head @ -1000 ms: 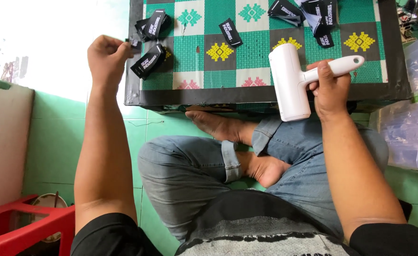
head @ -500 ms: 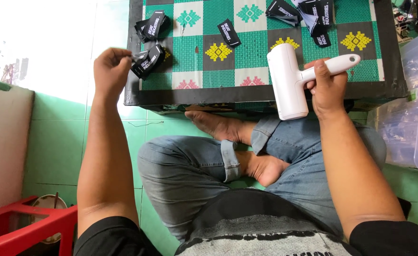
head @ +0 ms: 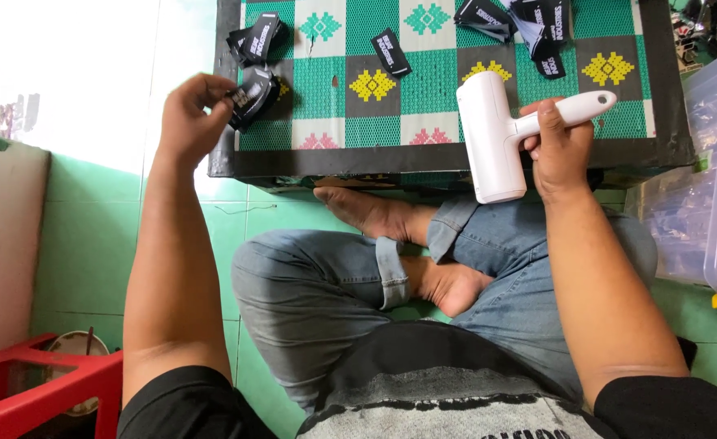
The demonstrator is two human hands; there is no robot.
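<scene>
My left hand (head: 189,118) is raised at the near left corner of the low black table (head: 456,158) and pinches a small black label (head: 239,97) between thumb and fingers, right beside a small pile of black labels (head: 259,89). My right hand (head: 560,150) grips the handle of a white lint roller (head: 495,138), whose drum hangs over the table's near edge. More black labels lie on the green patterned mat (head: 342,81): a pile at the far left (head: 254,36), a single one (head: 391,53) and a heap at the far right (head: 521,20).
I sit cross-legged on a green tiled floor (head: 82,244), knees under the table. A clear plastic bin (head: 712,162) stands at the right. A red plastic crate (head: 41,386) sits at the lower left, next to a beige wall or panel (head: 1,236).
My left hand has drawn back from the label pile toward the table's near left corner with a label in its fingers. The lint roller has stayed almost where it was.
</scene>
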